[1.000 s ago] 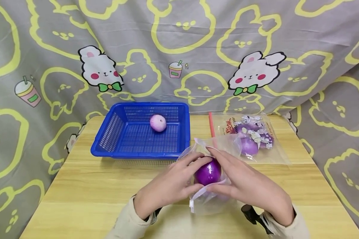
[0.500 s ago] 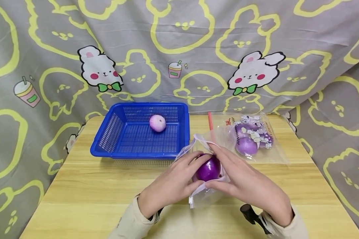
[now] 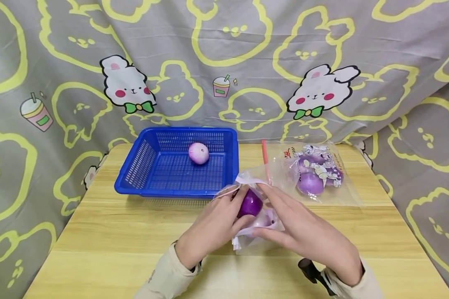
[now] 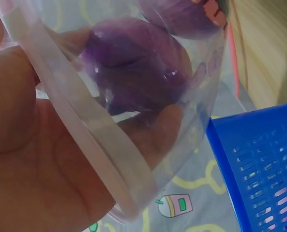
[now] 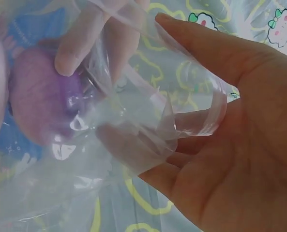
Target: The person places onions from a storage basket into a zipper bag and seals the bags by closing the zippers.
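Observation:
A red onion sits in the mouth of a clear zip bag, gripped by my left hand. In the left wrist view, the fingers curl around this onion within the clear plastic. My right hand holds the bag's mouth from the right, its thumb and fingers spread along the rim. Beside the gripped onion, a paler onion shows inside the bag. Through the plastic in the right wrist view, left-hand fingers touch an onion. Part of the right fingers is blurred behind the film.
A blue basket with one pinkish onion stands at the back left of the wooden table. At the back right lies a printed, red-edged zip bag with several onions. A patterned curtain hangs behind.
My left hand and the gripped onion have shifted slightly left and tilted within the bag's mouth. The paler onion now shows more beside it. My right hand stays at the rim.

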Available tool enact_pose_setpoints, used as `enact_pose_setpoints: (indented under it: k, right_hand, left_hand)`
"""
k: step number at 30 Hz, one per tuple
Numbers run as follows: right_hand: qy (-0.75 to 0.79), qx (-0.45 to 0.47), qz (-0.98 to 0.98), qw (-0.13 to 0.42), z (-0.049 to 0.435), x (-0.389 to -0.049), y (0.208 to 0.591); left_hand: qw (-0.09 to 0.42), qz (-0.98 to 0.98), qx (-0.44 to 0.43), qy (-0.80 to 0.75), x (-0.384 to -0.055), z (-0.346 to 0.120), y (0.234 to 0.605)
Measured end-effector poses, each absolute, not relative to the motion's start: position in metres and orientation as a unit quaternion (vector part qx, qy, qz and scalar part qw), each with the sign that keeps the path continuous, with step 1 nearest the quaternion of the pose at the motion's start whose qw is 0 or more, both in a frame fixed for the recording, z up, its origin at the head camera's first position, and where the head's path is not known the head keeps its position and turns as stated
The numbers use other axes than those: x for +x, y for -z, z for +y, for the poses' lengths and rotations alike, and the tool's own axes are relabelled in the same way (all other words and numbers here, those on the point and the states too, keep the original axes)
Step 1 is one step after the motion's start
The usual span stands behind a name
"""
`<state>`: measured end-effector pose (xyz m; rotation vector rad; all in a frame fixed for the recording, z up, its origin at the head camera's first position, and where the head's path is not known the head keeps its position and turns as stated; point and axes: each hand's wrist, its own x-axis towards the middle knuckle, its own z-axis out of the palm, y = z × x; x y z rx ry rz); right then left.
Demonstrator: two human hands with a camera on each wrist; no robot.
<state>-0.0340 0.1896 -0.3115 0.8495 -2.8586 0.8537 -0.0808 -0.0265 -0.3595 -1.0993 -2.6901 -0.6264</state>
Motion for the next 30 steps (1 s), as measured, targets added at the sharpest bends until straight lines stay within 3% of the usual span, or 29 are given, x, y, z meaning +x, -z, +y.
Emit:
enact_pose_setpoints:
  k: [6,21,30]
  right_hand:
    - [-0.261,0.271,-0.925,0.047,0.192,-0.039,0.312]
    - [-0.261,0.243,-0.931,0.074,0.206,-0.045,0.311]
    - [-0.283,0.241,-0.927,0.057,0.211,-0.047,0.310]
  left_hand:
    - [0.060,-0.897,-0.381,0.216,-0.076,-0.025,0.358]
    - [0.092,-0.865,-0.435,0.232,-0.064,-0.035,0.333]
    - [0.169,-0.839,-0.420,0.303,-0.081,-0.060,0.318]
